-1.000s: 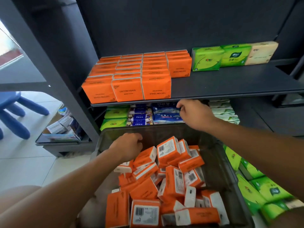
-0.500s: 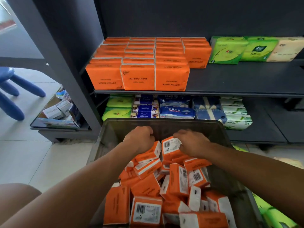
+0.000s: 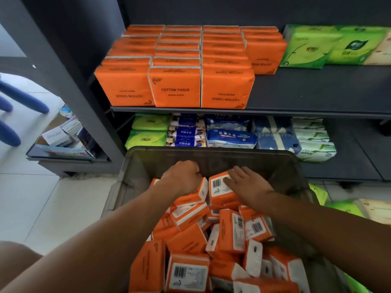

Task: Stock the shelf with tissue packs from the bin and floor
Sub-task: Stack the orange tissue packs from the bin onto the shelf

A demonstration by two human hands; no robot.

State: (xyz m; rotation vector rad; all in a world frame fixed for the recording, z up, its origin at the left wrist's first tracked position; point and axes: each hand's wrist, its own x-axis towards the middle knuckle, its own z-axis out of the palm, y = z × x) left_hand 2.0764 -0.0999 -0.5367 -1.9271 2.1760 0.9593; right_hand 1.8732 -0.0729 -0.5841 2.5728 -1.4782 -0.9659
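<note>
A grey bin (image 3: 211,150) in front of me holds several loose orange tissue packs (image 3: 188,242). My left hand (image 3: 182,178) is curled into a fist on an orange pack (image 3: 195,196) at the far end of the pile. My right hand (image 3: 248,185) lies beside it, fingers wrapped over an upright orange pack with a barcode label (image 3: 219,187). Above, the dark shelf board (image 3: 317,92) carries rows of orange "COTTON TISSUE" packs (image 3: 175,87) on its left half, with bare board to their right.
Green and cream packs (image 3: 306,47) stand at the shelf's back right. The lower shelf holds green, blue and white packs (image 3: 230,136). Green packs (image 3: 342,208) lie on the floor to the right. A low tray of boxes (image 3: 59,140) and blue chair legs (image 3: 21,102) are on the left.
My right hand came down from the lower shelf edge into the bin and onto the barcode pack. My left hand stayed on its pack. The view moved closer to the shelf.
</note>
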